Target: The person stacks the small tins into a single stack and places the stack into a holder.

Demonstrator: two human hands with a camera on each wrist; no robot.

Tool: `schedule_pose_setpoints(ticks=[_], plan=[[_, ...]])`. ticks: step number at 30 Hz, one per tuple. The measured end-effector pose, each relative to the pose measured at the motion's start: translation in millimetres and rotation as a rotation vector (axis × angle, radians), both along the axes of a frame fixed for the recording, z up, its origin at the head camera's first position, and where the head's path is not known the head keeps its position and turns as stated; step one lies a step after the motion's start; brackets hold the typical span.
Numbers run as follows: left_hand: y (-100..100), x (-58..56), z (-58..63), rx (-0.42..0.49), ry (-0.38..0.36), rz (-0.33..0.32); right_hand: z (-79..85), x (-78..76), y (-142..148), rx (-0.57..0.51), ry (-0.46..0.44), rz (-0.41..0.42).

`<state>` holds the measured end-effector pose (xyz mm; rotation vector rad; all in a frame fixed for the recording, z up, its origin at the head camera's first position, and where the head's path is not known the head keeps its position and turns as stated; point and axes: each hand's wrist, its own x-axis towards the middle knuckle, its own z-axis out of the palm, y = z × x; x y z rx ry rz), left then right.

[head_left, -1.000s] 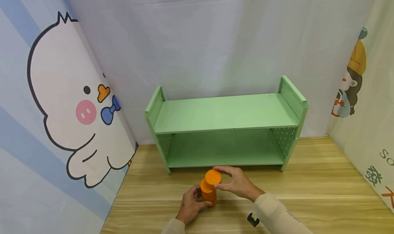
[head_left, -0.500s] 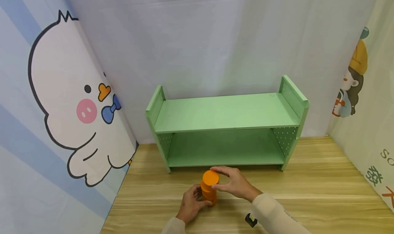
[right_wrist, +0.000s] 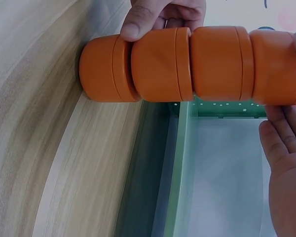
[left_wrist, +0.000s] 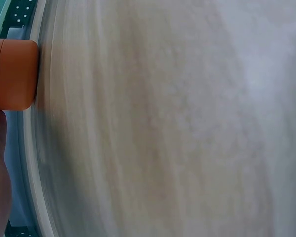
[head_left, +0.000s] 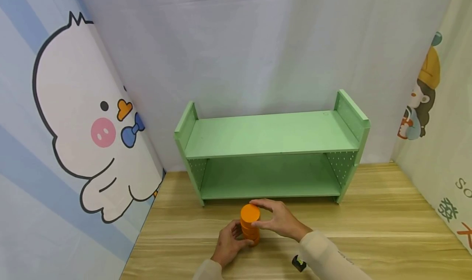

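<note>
Several small orange lidded jars stand in one column on the wooden table; in the right wrist view the column lies sideways, from the bottom jar (right_wrist: pixel 99 69) to the top jar (right_wrist: pixel 276 66). My left hand (head_left: pixel 227 244) grips the lower part of the column, thumb at the near side. Up at the top jar, my right hand (head_left: pixel 282 221) holds it from the right between thumb and fingers. It sits over the jar beneath, roughly in line with the others. The left wrist view catches just the lowest jar (left_wrist: pixel 17 74) at its left edge.
Behind the hands stands a green two-tier shelf (head_left: pixel 273 134) with perforated sides. A small black object (head_left: pixel 299 263) with a yellow-green spot lies on the table (head_left: pixel 383 231) beside the right sleeve. Printed cloth (head_left: pixel 258 46) surrounds the back and sides.
The top jar, held by my right hand, has moved left and slightly down, from an offset position to line up over the column. My left hand has stayed in place.
</note>
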<state>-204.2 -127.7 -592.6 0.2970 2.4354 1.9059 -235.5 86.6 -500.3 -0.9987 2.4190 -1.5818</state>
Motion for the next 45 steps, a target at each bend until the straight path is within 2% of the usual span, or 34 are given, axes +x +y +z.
schedule_pose_setpoints(ticks=[14, 29, 38, 45], plan=[[0.2, -2.2, -2.1, -0.002, 0.035, -0.001, 0.1, 2.3, -2.5, -0.015, -0.022, -0.009], [1.5, -1.8, 1.9, -0.033, 0.062, -0.027, -5.4, 2.4, 4.5, -0.002, -0.036, 0.002], [-1.7, -3.0, 6.8, -0.050, 0.068, -0.060, -24.6, 2.9, 13.3, 0.050, -0.096, -0.029], [-7.6, -4.9, 10.0, -0.064, 0.060, -0.099, -46.2, 3.8, 16.4, 0.106, -0.081, -0.029]])
